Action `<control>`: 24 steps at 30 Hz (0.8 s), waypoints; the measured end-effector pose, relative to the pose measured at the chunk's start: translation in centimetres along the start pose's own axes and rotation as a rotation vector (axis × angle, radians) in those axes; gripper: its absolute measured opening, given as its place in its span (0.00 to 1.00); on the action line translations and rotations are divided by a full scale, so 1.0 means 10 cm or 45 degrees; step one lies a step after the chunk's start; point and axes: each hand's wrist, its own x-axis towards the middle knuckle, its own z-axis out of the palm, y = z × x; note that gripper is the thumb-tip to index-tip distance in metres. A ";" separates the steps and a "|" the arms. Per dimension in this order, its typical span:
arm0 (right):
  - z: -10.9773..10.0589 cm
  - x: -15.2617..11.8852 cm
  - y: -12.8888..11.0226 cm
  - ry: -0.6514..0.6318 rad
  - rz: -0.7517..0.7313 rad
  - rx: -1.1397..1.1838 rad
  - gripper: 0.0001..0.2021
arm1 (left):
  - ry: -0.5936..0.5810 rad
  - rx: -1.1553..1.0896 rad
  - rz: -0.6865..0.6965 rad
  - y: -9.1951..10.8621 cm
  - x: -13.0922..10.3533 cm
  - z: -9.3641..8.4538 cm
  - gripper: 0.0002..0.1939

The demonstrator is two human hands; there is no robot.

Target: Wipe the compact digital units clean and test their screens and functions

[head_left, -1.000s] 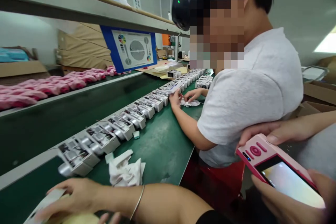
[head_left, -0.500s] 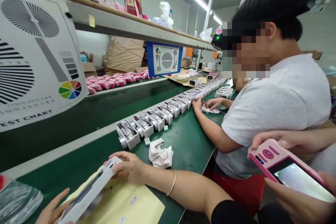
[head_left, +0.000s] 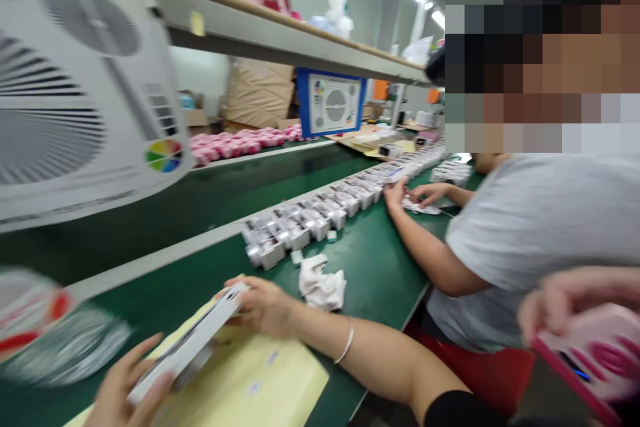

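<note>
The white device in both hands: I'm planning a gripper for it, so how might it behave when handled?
The device is probably stiff: it runs straight between left hand and right hand. It may rock if set down, since a rounded part juts underneath.

Chart [head_left: 75,80] got chopped at left; pink gadget [head_left: 595,353] was smeary and cut off right; left hand [head_left: 119,395] got clipped at the bottom; bag [head_left: 30,317] print was unreadable mush

L grip [head_left: 117,390] low, R grip [head_left: 265,307] farther fwd, both partly curled.
</note>
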 end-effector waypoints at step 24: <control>-0.07 -0.03 0.07 -0.105 0.075 0.058 0.24 | 0.032 -0.339 0.022 0.37 -0.21 -0.08 0.30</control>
